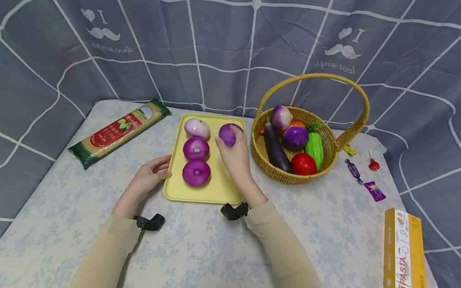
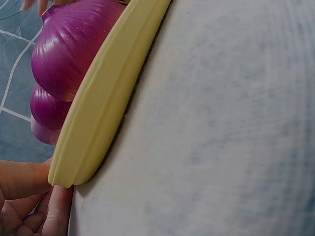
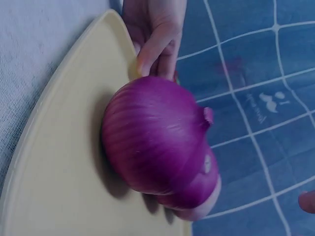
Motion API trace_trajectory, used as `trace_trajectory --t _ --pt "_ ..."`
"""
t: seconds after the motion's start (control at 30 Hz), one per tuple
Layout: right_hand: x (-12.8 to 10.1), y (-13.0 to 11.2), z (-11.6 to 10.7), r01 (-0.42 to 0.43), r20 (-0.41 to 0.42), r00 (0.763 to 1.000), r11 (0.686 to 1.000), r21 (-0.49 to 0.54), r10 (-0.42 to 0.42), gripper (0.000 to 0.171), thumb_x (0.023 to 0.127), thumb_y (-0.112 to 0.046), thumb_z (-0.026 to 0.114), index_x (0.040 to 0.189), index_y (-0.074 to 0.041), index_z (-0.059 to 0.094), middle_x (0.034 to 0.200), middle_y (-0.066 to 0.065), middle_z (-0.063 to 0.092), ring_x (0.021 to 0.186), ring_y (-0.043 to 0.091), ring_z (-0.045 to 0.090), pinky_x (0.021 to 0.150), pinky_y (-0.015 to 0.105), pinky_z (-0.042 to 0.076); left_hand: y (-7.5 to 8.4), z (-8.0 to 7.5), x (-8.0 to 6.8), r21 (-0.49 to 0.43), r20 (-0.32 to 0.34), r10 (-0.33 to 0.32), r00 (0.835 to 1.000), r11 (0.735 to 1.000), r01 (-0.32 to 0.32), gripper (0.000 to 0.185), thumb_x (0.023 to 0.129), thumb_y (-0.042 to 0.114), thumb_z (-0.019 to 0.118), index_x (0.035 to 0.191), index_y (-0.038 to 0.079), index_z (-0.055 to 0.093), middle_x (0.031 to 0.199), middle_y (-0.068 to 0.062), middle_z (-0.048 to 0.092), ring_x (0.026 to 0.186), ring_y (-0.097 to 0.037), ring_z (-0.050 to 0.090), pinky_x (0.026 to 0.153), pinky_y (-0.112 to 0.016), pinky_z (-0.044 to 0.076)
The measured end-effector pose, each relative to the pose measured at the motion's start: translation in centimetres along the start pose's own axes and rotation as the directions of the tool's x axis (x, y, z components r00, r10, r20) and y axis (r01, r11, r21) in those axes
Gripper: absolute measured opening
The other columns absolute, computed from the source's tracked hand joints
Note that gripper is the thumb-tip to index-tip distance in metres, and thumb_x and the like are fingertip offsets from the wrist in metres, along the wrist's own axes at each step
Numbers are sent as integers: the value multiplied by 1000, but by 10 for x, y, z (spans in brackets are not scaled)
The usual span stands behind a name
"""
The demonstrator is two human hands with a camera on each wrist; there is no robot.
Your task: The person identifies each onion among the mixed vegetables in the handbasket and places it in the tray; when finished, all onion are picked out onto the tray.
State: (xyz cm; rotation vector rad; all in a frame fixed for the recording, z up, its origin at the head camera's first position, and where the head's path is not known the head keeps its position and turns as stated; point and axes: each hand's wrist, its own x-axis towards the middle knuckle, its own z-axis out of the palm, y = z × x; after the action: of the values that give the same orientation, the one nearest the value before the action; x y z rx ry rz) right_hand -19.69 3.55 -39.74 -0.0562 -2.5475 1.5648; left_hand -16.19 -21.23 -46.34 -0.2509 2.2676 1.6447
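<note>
Far left on the table lies a long packet of spaghetti, well apart from the work. Next comes the left hand, resting on the tablecloth with its fingers loosely bent and their tips touching the near left edge of the yellow tray; it pinches nothing that I can see, it only steadies the rim. On the tray three onions stand in a column down the left side: a pale one at the back, a purple one in the middle and another purple one at the front.

The right hand has its fingers curled round a fourth purple onion, held at the tray's far right corner; whether it already touches the tray I cannot tell.

To do this well, I would set the onion down flat on its base in the bare right half, beside the pale one and clear of it, and let go only once it sits without rocking. The left fingertips should keep the tray from sliding.

Right of the tray stands a wicker basket of vegetables, then a few wrapped sweets, then a pasta box.
</note>
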Motion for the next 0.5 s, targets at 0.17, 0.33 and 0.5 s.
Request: trace_trajectory --t 0.17,0.33,0.5 --pt "-10 -3 -22 49 18 999 991 123 -52 36 96 -21 64 128 -5 64 131 14 62 126 30 56 108 41 46 -1 1 0 14 -1 1 1000 1000 -1 60 100 8 54 156 13 31 149 -18 46 138 -31 43 116 -44 36" --pt "-13 -1 -46 96 -6 995 979 179 -97 29 97 -18 63 119 -1 68 120 14 69 118 25 62 104 34 50 -1 -1 0 16 -12 4 1000 1000 -4 60 100 7 54 155 13 32 148 -18 47 138 -31 43 117 -43 35" --pt "-11 4 -68 128 -40 992 975 182 -122 26 97 -17 63 117 -2 69 115 15 71 110 25 66 99 36 52 -1 0 1 15 -11 2 1000 1000 -2 60 100 7 55 155 12 32 149 -18 47 139 -31 43 117 -43 35"
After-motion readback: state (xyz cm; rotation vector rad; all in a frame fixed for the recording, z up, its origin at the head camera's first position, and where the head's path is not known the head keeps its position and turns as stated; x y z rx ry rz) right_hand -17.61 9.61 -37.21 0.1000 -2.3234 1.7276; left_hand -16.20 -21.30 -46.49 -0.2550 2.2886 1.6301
